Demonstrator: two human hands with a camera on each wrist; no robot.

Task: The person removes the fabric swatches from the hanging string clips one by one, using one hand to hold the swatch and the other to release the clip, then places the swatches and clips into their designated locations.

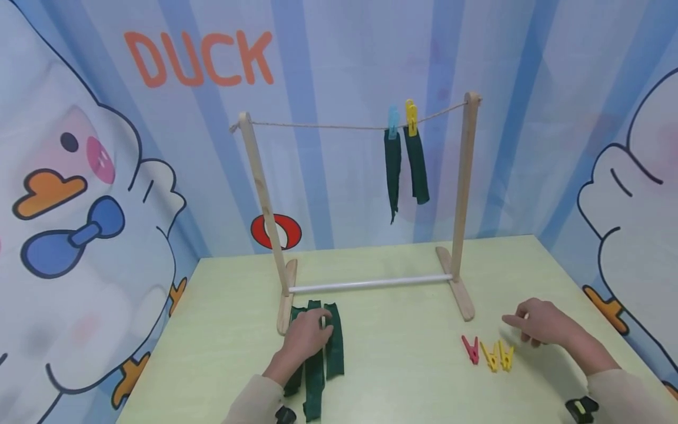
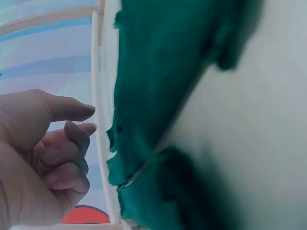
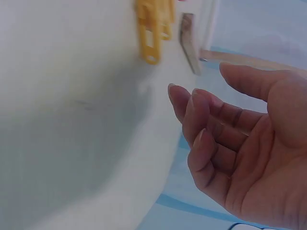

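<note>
Under left hand (image 1: 307,334), fingers slack, empty: green strips (image 1: 335,356), likely staged for reach. Beside right hand (image 1: 545,323), likewise slack, empty: pegs (image 1: 492,360).

Cloth strips (image 1: 335,347) are dark green; clothespins (image 1: 491,360) red, yellow, blue; backdrop (image 1: 349,65) blue-striped.

One left hand (image 1: 309,334), bare; one right hand (image 1: 547,323), bare, fingernails (image 3: 199,139) short; one left sleeve (image 1: 255,401), long, plain pale beige; one right sleeve (image 1: 629,396), matching beige, lightly creased; one left wrist fitting (image 1: 286,414), small, black, mostly cut off from head view; one right wrist fitting (image 1: 573,407), small, black, angular, pale strip at centre
</note>
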